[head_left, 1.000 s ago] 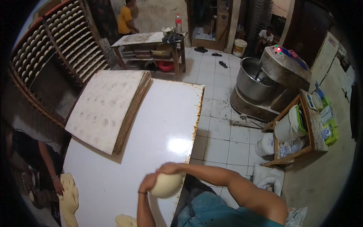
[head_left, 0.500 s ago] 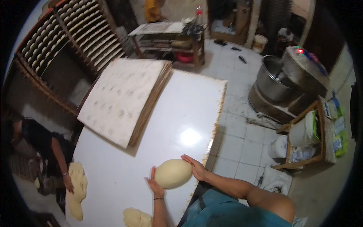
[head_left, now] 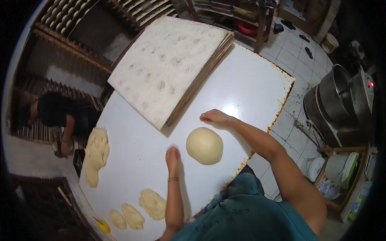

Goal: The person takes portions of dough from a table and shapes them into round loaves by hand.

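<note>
A smooth, rounded ball of dough [head_left: 204,146] sits on the white table [head_left: 132,160] between my hands. My right hand [head_left: 215,116] hovers just beyond the dough, its fingers curled in and holding nothing that I can see. Left of the dough, apart from it, is my left hand [head_left: 172,156], loosely closed and a little smeared at the fingertips. A lumpy piece of dough [head_left: 152,204] lies beside my left forearm, with two smaller dough pieces [head_left: 132,216] to its left.
Stacked floury boards [head_left: 169,68] cover the table's far left. A long slab of dough [head_left: 96,154] lies at the left edge, near a person in dark clothes [head_left: 60,110]. A yellow-handled tool [head_left: 102,225] is at the near left corner. A steel mixer [head_left: 335,96] stands at right.
Both my hands have come off the dough ball, which now looks rounder. The other person's hand has left the long dough slab. My view has shifted left and nearer.
</note>
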The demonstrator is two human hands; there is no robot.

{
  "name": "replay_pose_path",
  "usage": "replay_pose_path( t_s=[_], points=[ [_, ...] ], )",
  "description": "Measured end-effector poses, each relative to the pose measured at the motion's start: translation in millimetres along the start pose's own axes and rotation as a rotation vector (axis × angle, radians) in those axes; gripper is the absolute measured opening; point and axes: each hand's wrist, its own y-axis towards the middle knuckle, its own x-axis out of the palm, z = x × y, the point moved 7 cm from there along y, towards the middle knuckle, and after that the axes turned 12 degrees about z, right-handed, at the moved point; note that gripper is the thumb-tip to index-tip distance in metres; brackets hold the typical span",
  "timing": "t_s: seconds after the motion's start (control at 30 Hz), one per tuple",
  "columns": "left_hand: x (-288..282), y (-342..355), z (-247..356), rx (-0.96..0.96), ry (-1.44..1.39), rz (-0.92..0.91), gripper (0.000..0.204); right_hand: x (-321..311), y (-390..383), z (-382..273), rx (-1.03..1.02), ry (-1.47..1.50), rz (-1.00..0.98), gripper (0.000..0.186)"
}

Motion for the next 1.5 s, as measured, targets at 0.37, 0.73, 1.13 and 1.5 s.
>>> replay_pose_path(
  t_s=[0.37, 0.73, 1.13, 1.5],
  points=[
    [67.0, -33.5, -42.8, -0.05, 0.675, -0.709, 0.066, 41.3, -122.4, 37.3, -0.113, -0.775, -0.053, 0.054],
    [4.0, -83.0, 4.1, 1.03, 0.461, 0.016, 0.027, 4.0, -167.7, 37.3, -0.405, -0.686, 0.734, 0.035],
    [25.4, -88.9, -72.5, -0.107, -0.496, -0.309, 0.055, 42.3, -80.3, 65.5, 0.176, 0.749, -0.067, 0.04],
    [82.7, 50.3, -17.0, -0.002, 0.712, -0.508, 0.062, 37.4, -23.9, 22.1, 0.248, -0.163, -0.213, 0.05]
  ],
)
